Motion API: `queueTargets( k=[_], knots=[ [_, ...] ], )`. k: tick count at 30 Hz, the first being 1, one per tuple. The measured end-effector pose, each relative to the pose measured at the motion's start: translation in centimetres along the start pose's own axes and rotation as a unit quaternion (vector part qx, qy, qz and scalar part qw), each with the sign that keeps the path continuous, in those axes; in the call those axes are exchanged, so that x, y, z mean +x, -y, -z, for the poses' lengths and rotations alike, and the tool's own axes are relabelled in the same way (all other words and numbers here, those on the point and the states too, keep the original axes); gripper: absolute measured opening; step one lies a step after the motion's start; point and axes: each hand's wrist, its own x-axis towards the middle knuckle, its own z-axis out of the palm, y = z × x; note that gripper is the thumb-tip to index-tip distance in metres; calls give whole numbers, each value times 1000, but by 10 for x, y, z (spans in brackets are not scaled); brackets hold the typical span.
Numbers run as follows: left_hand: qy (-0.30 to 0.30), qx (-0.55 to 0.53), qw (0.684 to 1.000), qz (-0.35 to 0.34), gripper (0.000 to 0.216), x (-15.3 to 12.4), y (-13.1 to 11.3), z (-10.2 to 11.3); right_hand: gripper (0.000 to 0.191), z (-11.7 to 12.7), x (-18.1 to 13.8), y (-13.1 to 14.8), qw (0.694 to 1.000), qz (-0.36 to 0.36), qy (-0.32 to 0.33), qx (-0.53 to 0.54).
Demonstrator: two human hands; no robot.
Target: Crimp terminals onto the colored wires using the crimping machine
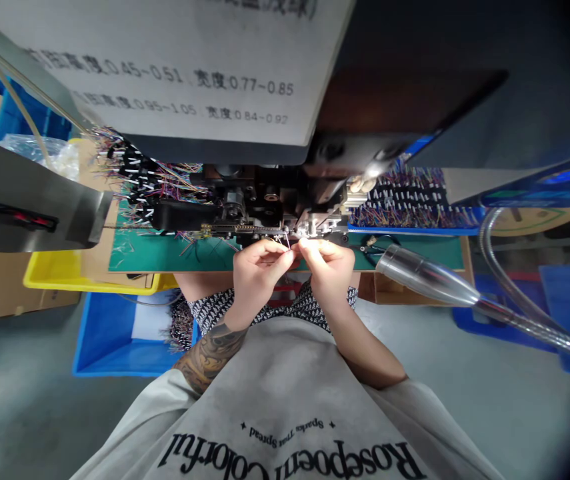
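My left hand point(255, 272) and my right hand point(329, 267) meet in front of a black crimping machine point(245, 200), fingers pinched. Between the fingertips runs a thin wire point(289, 245), its end pointing at the machine's metal tooling point(315, 227). Both hands hover over the green mat point(165, 253) at the bench's front edge. A strip of terminals point(235, 229) feeds in from the left. Bundles of coloured wires with white tips point(135, 180) lie to the left of the machine, and more point(409, 197) lie to the right.
A flexible metal lamp arm point(439, 283) reaches in from the right. A printed sheet point(179, 73) hangs above the machine. A yellow tray point(59, 273) and a blue bin point(109, 333) sit at lower left. Small black pliers point(377, 248) rest on the mat at right.
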Motion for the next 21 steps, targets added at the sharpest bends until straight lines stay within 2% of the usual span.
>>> queueTargets(
  k=[9,15,21],
  knots=[
    [-6,-5,1000,12,18,0,1,-2,28,-4,3,3,1000,-28,-8,-6],
    [-12,-23,999,20,17,1,3,-2,27,-4,2,1,1000,-21,-10,-5],
    [-3,19,1000,20,14,0,2,-1,19,-4,-4,-4,1000,2,13,-17]
  ],
)
